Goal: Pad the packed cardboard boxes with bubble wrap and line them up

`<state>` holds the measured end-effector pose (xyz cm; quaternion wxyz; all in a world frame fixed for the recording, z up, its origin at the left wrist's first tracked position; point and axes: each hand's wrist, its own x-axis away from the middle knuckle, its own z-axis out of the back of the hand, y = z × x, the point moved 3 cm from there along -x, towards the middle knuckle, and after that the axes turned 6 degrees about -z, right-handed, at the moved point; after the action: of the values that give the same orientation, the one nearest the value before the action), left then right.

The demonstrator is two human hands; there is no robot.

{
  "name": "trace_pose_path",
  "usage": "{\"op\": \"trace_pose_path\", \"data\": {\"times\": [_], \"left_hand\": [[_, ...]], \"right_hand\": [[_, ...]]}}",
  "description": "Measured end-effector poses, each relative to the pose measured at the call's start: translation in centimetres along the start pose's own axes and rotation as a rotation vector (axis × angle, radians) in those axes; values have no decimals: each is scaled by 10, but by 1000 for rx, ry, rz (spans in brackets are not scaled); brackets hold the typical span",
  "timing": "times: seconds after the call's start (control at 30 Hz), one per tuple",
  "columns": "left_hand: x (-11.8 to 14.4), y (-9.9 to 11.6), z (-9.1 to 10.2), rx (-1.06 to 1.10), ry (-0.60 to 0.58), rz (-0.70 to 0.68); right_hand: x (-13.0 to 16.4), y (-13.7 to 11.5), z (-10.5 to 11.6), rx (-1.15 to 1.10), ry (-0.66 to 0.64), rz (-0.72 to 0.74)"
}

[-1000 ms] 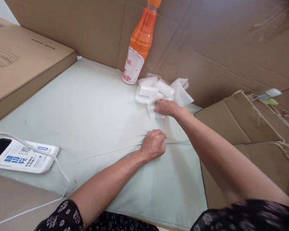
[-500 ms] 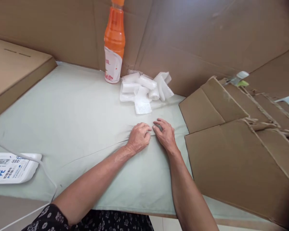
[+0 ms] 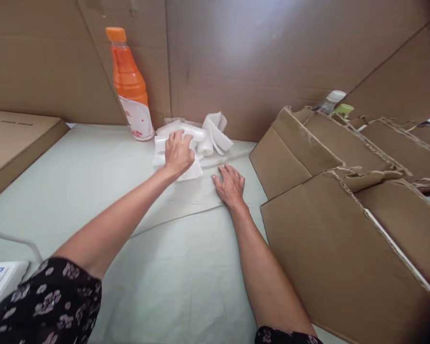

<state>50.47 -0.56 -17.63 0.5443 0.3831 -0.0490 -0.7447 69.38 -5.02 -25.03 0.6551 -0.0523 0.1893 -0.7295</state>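
Observation:
A heap of white, thin padded wrapping, partly rolled and partly folded, lies against the cardboard wall. My left hand is on top of this heap, fingers bent and somewhat apart over the rolled pieces; no piece is visibly gripped. Just in front and to the right, my right hand rests palm down on the pale green cloth, its thumb spread from loosely curved fingers. It holds nothing that I can see.
An orange bottle with a white label stands left of the heap. Cardboard compartments fill the right side, with a clear bottle in a rear one. A flat cardboard box lies at left, a white packet near front left.
My left hand has moved forward and left from beside the right hand onto the white heap. My right hand has opened out and stays on the cloth. The camera view has shifted.

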Motion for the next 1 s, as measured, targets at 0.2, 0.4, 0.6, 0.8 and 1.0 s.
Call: {"op": "trace_pose_path", "data": {"times": [0.2,0.4,0.6,0.8,1.0], "left_hand": [[-78,-11,-30,-165,-225,-60],[-90,-4,30,-8,10,-11],[30,0,122,471,294,92],[201,-46,143,408,-111,681],[249,-41,179,426,-114,748]], "right_hand": [[-1,4,1,-44,12,-26],[0,6,1,-111,27,-30],[-4,8,7,-245,98,-81],[6,4,17,-380,190,-83],[44,-69,20,-580,-62,229]]}}
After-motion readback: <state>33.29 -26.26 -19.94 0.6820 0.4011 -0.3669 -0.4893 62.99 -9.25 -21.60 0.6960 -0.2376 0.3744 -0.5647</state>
